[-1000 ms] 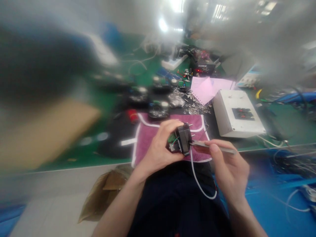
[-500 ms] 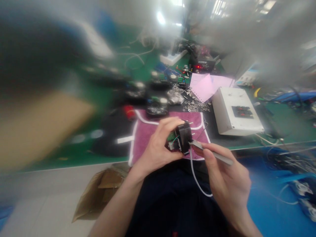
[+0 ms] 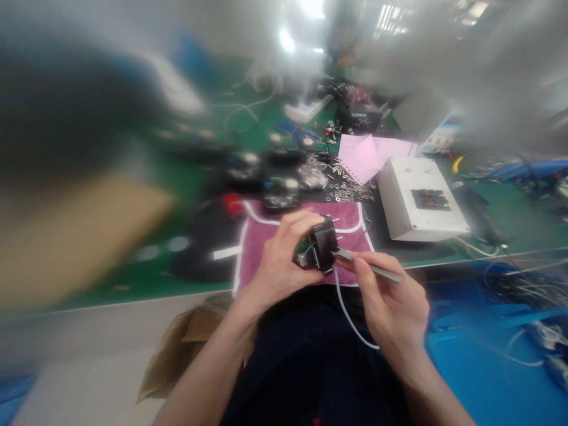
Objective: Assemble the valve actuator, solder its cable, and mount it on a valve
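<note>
One grip [image 3: 284, 260], the left, clasps a black housing [image 3: 326, 244]; the right grip [image 3: 394, 305] pinches a grey tool [image 3: 387, 273].

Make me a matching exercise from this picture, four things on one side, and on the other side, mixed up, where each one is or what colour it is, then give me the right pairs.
Things:
1. White box
2. Grey tool
3. Cloth
4. Black housing

Places or colours:
A. Held in the right hand
B. Held in the left hand
C. Next to the pink papers
D. Purple, edged in white

Right pairs: 1-C, 2-A, 3-D, 4-B
</note>
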Available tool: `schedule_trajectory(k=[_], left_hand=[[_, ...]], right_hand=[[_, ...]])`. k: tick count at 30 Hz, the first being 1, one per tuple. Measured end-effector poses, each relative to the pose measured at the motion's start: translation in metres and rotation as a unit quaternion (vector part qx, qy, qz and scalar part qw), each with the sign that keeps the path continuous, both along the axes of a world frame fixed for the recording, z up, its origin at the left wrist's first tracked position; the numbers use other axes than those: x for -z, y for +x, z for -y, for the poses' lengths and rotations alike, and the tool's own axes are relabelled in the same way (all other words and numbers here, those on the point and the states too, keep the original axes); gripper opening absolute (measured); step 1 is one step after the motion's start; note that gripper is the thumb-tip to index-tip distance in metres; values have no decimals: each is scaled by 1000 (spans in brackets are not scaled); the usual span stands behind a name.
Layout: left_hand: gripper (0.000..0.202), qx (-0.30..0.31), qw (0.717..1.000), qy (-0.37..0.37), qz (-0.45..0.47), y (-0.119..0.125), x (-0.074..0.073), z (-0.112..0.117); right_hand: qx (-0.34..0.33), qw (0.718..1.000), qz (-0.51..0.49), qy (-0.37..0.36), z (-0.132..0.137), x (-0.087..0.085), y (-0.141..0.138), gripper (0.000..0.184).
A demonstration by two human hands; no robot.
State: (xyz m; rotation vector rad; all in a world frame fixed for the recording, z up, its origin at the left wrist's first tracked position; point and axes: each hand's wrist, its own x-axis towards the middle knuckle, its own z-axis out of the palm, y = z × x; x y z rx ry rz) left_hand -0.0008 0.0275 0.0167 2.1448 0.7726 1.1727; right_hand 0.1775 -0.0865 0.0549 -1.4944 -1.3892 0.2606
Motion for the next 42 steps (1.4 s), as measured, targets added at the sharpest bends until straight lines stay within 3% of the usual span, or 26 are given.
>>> schedule_trajectory(k=[4, 9, 14, 19, 23, 27, 30, 33, 37, 39, 42], left_hand=[[92, 13, 1000, 6, 13, -1, 0, -3], [95, 11, 1000, -11, 13, -2, 0, -5], [90, -4, 1000, -10, 10, 0, 1, -2], [93, -2, 1000, -28, 10, 1, -2, -2], [96, -5, 999, -49, 4, 1, -1, -1], [99, -30, 995, -92, 23, 4, 0, 0], [89, -19, 998, -66, -11, 0, -14, -5], [87, 55, 991, 14, -121, -11, -46, -18], [87, 171, 940, 99, -279, -16, -87, -44], [91, 223, 916, 123, -311, -9, -96, -57], [90, 263, 897, 124, -334, 1, -96, -69]], right_hand=[[32, 998, 50, 1, -1, -2, -2, 8], [-1, 989, -151, -4, -4, 8, -5, 10], [-1, 996, -93, -6, -1, 6, 2, 10], [38, 993, -113, -2, -1, 5, 23, 14], [79, 995, -49, -28, -17, 14, 44, 25], [67, 997, 34, -7, -44, 24, 61, 17], [55, 994, 91, 4, -66, 32, 70, 14], [25, 989, 143, 3, -83, 44, 78, 20], [-9, 985, 173, 10, -84, 55, 79, 24], [-19, 985, 168, 22, -77, 52, 72, 21], [-43, 988, 145, 37, -63, 39, 58, 18]])
